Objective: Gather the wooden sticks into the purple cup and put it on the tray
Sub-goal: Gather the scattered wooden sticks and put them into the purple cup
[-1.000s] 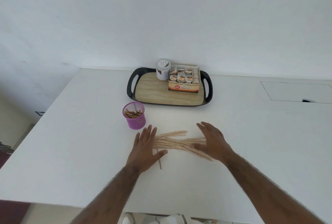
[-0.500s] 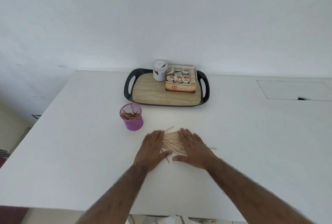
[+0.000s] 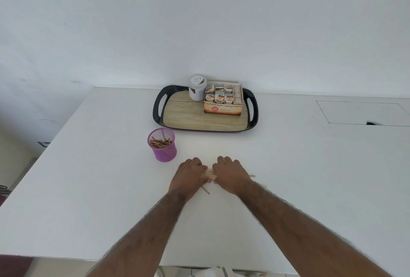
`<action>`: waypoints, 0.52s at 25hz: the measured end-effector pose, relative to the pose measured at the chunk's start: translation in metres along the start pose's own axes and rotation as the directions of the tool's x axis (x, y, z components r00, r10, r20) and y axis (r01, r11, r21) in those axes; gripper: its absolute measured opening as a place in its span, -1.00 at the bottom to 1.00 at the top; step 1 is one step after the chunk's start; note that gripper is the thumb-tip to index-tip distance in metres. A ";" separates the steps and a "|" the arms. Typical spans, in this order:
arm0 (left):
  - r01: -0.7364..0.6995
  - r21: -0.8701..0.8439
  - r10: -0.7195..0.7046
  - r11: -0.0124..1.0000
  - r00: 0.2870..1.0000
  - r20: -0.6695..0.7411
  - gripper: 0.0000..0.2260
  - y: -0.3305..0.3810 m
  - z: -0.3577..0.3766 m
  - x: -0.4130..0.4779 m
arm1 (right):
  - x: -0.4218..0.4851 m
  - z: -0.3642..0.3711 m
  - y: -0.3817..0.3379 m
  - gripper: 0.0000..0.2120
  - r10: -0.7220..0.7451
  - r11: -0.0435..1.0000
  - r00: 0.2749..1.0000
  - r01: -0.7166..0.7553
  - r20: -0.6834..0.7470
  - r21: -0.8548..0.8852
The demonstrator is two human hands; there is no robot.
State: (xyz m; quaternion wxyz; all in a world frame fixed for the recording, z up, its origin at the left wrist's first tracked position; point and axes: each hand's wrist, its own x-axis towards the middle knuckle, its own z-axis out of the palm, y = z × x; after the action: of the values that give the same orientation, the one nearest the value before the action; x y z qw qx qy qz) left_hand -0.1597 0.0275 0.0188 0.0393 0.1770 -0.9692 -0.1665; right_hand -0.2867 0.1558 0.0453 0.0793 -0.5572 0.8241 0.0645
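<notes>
A bundle of wooden sticks (image 3: 209,174) lies on the white table, squeezed between my two hands. My left hand (image 3: 188,177) curls over its left end and my right hand (image 3: 230,174) curls over its right part; a few stick ends poke out at right and one stray stick lies below the left hand. The purple mesh cup (image 3: 163,145) stands upright just left and beyond my hands, with several sticks inside. The black-rimmed tray (image 3: 200,119) with a wood-look floor sits further back.
On the tray stand a white jar (image 3: 197,87) and an open box of tea sachets (image 3: 223,101) at its far right half. A rectangular hatch (image 3: 363,112) is set in the table at right. The table's left edge runs diagonally.
My hands came together from wide apart, sweeping the scattered sticks into a tight bundle, and the fingers have curled down over it.
</notes>
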 end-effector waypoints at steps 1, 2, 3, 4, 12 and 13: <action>-0.007 0.000 0.007 1.000 1.000 -0.009 -0.70 -0.001 0.001 0.001 | 0.000 0.000 -0.001 -0.71 0.004 1.000 1.000 -0.005 -0.012 -0.007; -0.012 0.002 0.012 1.000 1.000 -0.015 -0.72 0.000 0.001 0.001 | 0.000 0.000 -0.001 -0.74 0.008 1.000 1.000 -0.008 -0.022 -0.008; -0.018 0.003 0.018 1.000 1.000 -0.023 -0.75 0.000 0.001 0.001 | 0.000 -0.001 -0.002 -0.75 0.011 1.000 1.000 -0.011 -0.025 -0.005; -0.022 0.004 0.022 1.000 0.999 -0.031 -0.76 0.001 0.001 0.001 | 0.001 -0.001 -0.002 -0.77 0.011 1.000 1.000 -0.011 -0.026 -0.003; -0.027 0.047 0.030 0.999 0.998 -0.053 -0.82 0.004 0.000 0.005 | 0.001 -0.002 -0.004 -0.79 -0.002 1.000 0.999 0.001 -0.038 -0.023; -0.028 0.056 0.031 0.998 0.998 -0.060 -0.83 0.005 0.001 0.005 | 0.001 -0.001 -0.005 -0.79 -0.001 1.000 0.999 0.001 -0.042 -0.019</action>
State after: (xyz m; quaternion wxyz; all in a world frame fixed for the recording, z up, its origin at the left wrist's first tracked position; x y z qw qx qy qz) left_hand -0.1661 0.0301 0.0200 0.0663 0.1688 -0.9743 -0.1337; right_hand -0.2827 0.1528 0.0462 0.0567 -0.5596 0.8246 0.0606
